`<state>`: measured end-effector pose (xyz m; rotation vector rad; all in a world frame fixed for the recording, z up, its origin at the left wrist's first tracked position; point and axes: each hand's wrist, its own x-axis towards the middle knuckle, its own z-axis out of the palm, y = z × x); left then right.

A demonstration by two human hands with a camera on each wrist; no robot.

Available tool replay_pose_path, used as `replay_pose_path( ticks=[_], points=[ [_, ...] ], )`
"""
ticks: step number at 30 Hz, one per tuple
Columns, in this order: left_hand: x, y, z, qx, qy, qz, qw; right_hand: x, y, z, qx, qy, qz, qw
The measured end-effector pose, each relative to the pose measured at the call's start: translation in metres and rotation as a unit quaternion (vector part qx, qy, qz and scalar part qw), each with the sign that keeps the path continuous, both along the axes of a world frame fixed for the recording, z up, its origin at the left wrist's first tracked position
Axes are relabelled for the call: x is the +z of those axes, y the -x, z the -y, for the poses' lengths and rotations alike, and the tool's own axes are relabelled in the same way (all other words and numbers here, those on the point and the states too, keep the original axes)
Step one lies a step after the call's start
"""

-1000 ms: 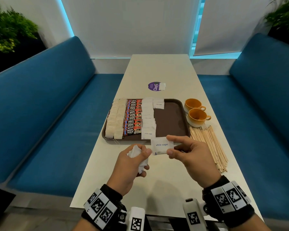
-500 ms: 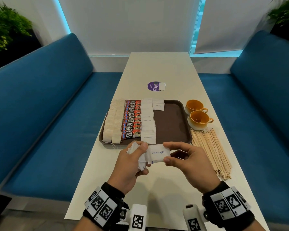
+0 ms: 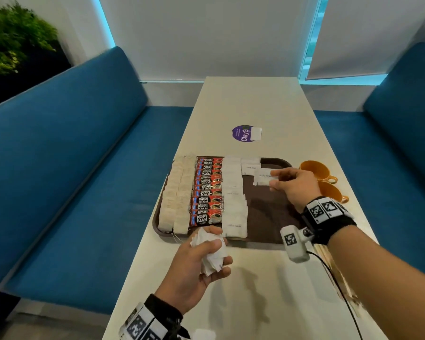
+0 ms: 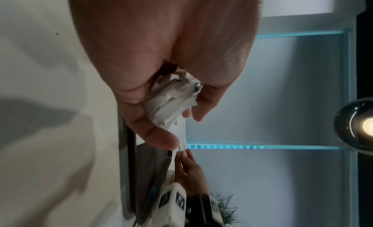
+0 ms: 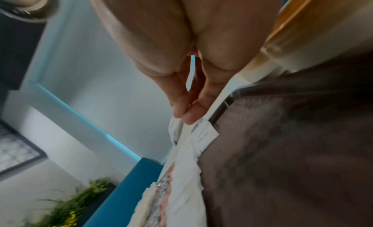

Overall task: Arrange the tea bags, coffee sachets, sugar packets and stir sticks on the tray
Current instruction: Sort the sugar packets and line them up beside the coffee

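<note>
Brown plastic forms the tray (image 3: 268,217) that lies across a long pale table (image 3: 255,290), and everything here is placed from it. Along the tray's left edge run two rows of cream tea bags (image 3: 176,197). Just inside them lies a row of red and black coffee sachets (image 3: 207,191), then a row of white sugar packets (image 3: 234,197). One further sugar packet (image 3: 250,165) lies at the tray's far edge and starts a second column.

Over the tray's far half, the right hand (image 3: 293,186) pinches a single white packet (image 3: 264,179) by its edge between thumb and fingertips (image 5: 192,117). Whether it touches the tray yet cannot be told. Just off the tray's near edge, the left hand (image 3: 201,263) is curled round a crumpled bunch of spare packets (image 3: 210,253).

Beyond the tray's right edge stand two orange cups (image 3: 322,179). The stir sticks are mostly hidden behind the right forearm, so their place cannot be given exactly.

To do this step well, the packet probably wants to come down flat, printed side up, just nearer than the packet at the far edge and square with it. Letting go only once it rests would likely keep the light paper from sliding. Keeping the wrist high should spare the finished rows. The left hand's grip may be creasing its bunch, so a gentler hold seems wise.
</note>
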<state>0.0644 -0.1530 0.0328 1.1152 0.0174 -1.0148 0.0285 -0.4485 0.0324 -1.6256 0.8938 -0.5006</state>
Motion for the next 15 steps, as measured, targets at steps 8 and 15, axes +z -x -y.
replay_pose_path(
  ticks=[8, 15],
  points=[
    [-0.015, -0.017, 0.005, -0.010, -0.034, -0.014, 0.999, -0.043, -0.078, 0.036, 0.014, -0.015, -0.100, 0.995],
    [-0.022, -0.028, 0.008, -0.012, -0.049, -0.030, 0.998, -0.059, -0.105, 0.052, 0.032, 0.126, -0.206, 0.970]
  ],
)
